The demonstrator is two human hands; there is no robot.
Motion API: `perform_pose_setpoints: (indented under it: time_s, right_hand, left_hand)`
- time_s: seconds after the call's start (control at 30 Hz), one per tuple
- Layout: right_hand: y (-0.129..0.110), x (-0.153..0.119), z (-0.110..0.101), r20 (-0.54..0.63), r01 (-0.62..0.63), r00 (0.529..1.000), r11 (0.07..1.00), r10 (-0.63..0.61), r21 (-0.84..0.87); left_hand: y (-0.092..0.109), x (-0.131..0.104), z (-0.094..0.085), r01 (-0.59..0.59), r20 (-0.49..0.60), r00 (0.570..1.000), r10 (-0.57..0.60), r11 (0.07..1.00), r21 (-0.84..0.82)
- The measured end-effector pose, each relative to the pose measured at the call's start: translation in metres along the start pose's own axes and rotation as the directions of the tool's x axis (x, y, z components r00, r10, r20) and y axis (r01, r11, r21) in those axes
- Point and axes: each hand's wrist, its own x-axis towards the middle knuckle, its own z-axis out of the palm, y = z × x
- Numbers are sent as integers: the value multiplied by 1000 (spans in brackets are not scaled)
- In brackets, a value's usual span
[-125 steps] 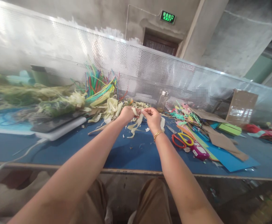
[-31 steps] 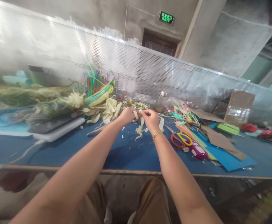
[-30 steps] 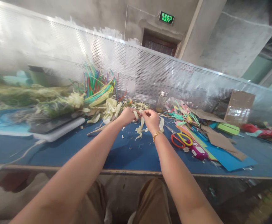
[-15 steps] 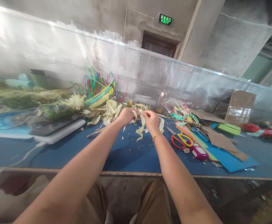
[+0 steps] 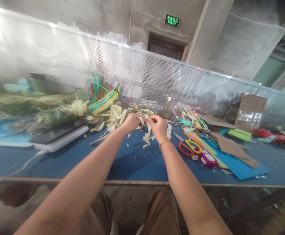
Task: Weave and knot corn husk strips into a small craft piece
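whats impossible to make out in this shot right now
All in the head view:
Most fingers of the bare left hand: hidden behind the back of that hand.
Upper end of the thin pale cream strip: too small among the fingertips of the bare right hand.
Left end of the greenish yellow stringy heap: blurred, cut off by the left edge.
Markings on the rounded purple object: too small.

Around the view's centre, a green lit rectangular exit sign [image 5: 172, 21] is at one o'clock, and a clear cylindrical bottle with a silver cap [image 5: 169, 108] stands before a perforated silver metal panel [image 5: 157, 73] between two and three. An upright brown cardboard sheet [image 5: 250, 112] is at three, a purple-and-white box [image 5: 208, 159] at four. Near nine, a flat black slab [image 5: 59, 133] rests on a white slab [image 5: 67, 140].
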Motion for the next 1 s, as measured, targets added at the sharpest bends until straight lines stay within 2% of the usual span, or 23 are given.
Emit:
perform_pose_setpoints:
  time_s: [0.43,0.63,0.83,1.0]
  right_hand:
    - [6,3,2,5,9,1000,997,-9,-80]
    - [9,3,5,-16,-3,1000,998,2,-63]
    - [8,3,4,-14,-24,1000,999,24,-24]
    - [5,2,2,-21,9,1000,999,-10,-47]
  left_hand:
    - [-5,3,-2,-79,149,986,77,997,8]
    - [-3,1,1,-46,118,992,43,999,25]
    - [0,-1,1,-48,137,990,39,997,58]
    - [2,-1,0,-57,130,991,43,993,106]
